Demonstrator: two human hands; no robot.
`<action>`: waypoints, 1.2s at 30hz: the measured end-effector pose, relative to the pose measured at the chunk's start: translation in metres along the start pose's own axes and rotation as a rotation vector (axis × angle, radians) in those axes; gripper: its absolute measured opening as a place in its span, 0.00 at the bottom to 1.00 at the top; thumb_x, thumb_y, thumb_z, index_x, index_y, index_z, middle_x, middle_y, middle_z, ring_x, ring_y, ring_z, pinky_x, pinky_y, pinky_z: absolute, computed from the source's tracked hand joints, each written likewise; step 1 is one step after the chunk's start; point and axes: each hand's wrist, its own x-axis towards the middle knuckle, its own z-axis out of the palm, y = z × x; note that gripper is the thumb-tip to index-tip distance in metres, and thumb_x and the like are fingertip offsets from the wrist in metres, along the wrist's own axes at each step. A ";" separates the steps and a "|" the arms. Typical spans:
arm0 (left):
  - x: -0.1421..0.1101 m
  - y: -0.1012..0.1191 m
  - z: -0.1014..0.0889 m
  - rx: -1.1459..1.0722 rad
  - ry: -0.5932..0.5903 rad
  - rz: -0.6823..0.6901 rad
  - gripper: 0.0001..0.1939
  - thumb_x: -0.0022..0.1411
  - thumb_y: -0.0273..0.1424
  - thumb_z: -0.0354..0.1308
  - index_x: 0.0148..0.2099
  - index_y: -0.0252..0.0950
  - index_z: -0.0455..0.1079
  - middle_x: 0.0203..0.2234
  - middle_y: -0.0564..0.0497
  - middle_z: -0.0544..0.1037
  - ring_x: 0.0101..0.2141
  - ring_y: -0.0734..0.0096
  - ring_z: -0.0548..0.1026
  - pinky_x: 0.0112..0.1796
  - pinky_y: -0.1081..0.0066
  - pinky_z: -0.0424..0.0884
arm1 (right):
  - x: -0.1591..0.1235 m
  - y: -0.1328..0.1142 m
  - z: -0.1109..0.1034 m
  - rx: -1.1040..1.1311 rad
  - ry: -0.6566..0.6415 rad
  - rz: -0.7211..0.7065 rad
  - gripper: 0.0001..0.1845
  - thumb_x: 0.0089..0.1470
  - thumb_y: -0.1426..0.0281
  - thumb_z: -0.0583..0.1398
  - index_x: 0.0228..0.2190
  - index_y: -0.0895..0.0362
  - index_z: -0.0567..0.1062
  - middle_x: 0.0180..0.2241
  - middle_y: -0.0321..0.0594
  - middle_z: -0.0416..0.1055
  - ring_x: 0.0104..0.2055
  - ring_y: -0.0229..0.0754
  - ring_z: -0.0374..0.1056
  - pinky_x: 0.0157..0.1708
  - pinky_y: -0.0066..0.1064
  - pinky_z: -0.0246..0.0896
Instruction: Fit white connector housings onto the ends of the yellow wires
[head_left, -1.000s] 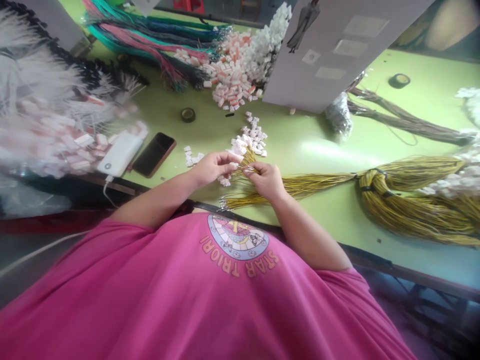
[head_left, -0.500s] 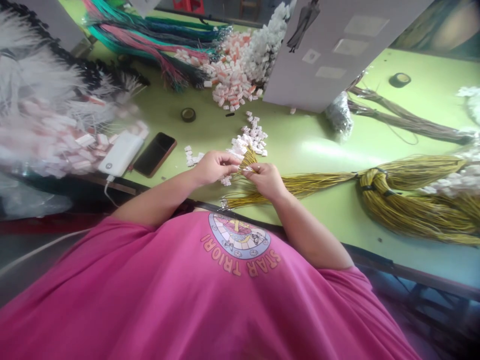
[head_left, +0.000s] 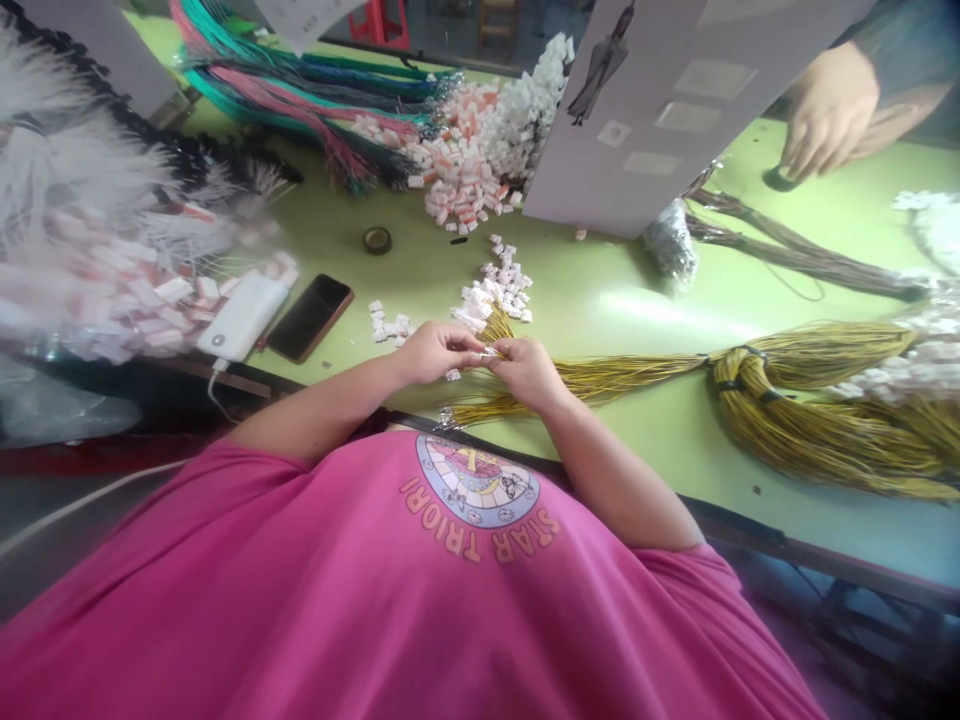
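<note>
Over the green table's near edge, my left hand (head_left: 435, 352) and my right hand (head_left: 529, 372) meet, fingertips almost touching. My right hand is closed on the ends of a few yellow wires, whose shiny tips (head_left: 487, 352) show between the hands. With thumb and forefinger pinched together, my left hand meets those tips; whatever is in its pinch is too small to make out. A long bundle of yellow wires (head_left: 637, 370) runs under and beside my right hand, its loose metal-tipped ends (head_left: 448, 418) near my shirt. Small white plastic connectors (head_left: 510, 275) are heaped just beyond my fingers.
A phone (head_left: 311, 318) and a white power bank (head_left: 244, 315) lie left, beside piled white wires (head_left: 82, 190). Black tape (head_left: 376, 240) sits further back. A grey panel (head_left: 637, 130) stands upright. Coiled yellow wires (head_left: 810, 420) lie right; another person's hand (head_left: 832, 110) reaches in beyond.
My hands have come closer together, the left fingertips now at the wire tips in my right hand. Another person's hand has appeared at upper right, on the black tape roll there.
</note>
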 end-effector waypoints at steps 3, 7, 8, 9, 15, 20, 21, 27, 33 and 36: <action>-0.001 0.002 -0.003 0.109 -0.002 -0.011 0.12 0.53 0.37 0.63 0.35 0.32 0.76 0.27 0.48 0.77 0.28 0.73 0.72 0.32 0.72 0.67 | 0.001 0.005 0.004 -0.065 0.010 -0.028 0.13 0.49 0.63 0.57 0.23 0.59 0.74 0.18 0.33 0.65 0.22 0.35 0.58 0.26 0.28 0.53; -0.001 -0.002 -0.043 0.475 0.065 -0.036 0.15 0.55 0.37 0.61 0.45 0.38 0.75 0.37 0.48 0.77 0.37 0.66 0.72 0.42 0.67 0.65 | 0.002 0.012 0.005 -0.098 0.143 -0.259 0.12 0.52 0.67 0.55 0.32 0.56 0.78 0.34 0.42 0.75 0.36 0.42 0.67 0.39 0.33 0.59; -0.001 -0.005 -0.058 0.585 0.120 -0.072 0.17 0.55 0.37 0.61 0.48 0.39 0.74 0.39 0.47 0.75 0.38 0.65 0.72 0.43 0.66 0.64 | 0.002 0.013 0.004 -0.071 0.185 -0.299 0.12 0.52 0.67 0.55 0.33 0.56 0.78 0.38 0.43 0.75 0.40 0.43 0.68 0.41 0.34 0.60; -0.001 -0.009 -0.074 0.688 0.204 -0.125 0.19 0.55 0.36 0.60 0.50 0.40 0.73 0.42 0.46 0.74 0.39 0.63 0.71 0.43 0.64 0.64 | 0.002 0.013 0.003 -0.031 0.214 -0.298 0.11 0.52 0.67 0.56 0.32 0.56 0.78 0.38 0.44 0.75 0.40 0.44 0.68 0.41 0.35 0.60; 0.000 -0.033 -0.129 0.957 0.273 -0.469 0.11 0.57 0.32 0.57 0.41 0.32 0.73 0.38 0.40 0.73 0.37 0.61 0.67 0.41 0.62 0.61 | 0.002 0.008 -0.005 0.201 0.059 0.051 0.10 0.41 0.65 0.62 0.26 0.59 0.74 0.17 0.31 0.64 0.21 0.34 0.57 0.24 0.28 0.52; 0.002 -0.035 -0.120 0.921 0.284 -0.418 0.07 0.61 0.30 0.54 0.37 0.30 0.69 0.30 0.49 0.69 0.31 0.74 0.62 0.39 0.68 0.60 | 0.002 0.008 -0.010 0.397 -0.125 0.039 0.07 0.39 0.70 0.60 0.27 0.58 0.71 0.18 0.29 0.61 0.20 0.31 0.53 0.22 0.26 0.46; 0.002 -0.032 -0.116 0.912 0.305 -0.395 0.08 0.62 0.30 0.53 0.38 0.30 0.69 0.31 0.49 0.69 0.31 0.75 0.62 0.39 0.68 0.60 | 0.002 0.009 -0.011 0.431 -0.148 0.051 0.07 0.40 0.69 0.60 0.26 0.58 0.71 0.17 0.29 0.61 0.20 0.31 0.53 0.22 0.27 0.46; -0.007 0.000 -0.061 0.383 0.227 -0.178 0.08 0.64 0.32 0.53 0.44 0.35 0.66 0.31 0.51 0.73 0.27 0.78 0.68 0.31 0.73 0.64 | 0.002 0.007 -0.009 0.482 -0.088 0.106 0.09 0.40 0.66 0.62 0.24 0.59 0.72 0.16 0.29 0.60 0.19 0.30 0.51 0.22 0.27 0.44; -0.006 0.010 -0.002 -0.188 0.020 -0.198 0.06 0.59 0.27 0.56 0.41 0.32 0.68 0.23 0.54 0.70 0.22 0.81 0.68 0.26 0.76 0.66 | 0.002 0.002 -0.006 0.423 0.012 0.097 0.09 0.39 0.67 0.62 0.23 0.60 0.71 0.17 0.28 0.60 0.20 0.29 0.51 0.22 0.26 0.44; -0.005 0.008 0.003 -0.279 -0.003 -0.238 0.06 0.59 0.26 0.57 0.40 0.32 0.68 0.22 0.54 0.70 0.22 0.81 0.68 0.25 0.77 0.66 | 0.001 0.002 -0.006 0.419 0.009 0.134 0.08 0.37 0.68 0.61 0.22 0.60 0.71 0.16 0.29 0.60 0.20 0.30 0.50 0.22 0.26 0.43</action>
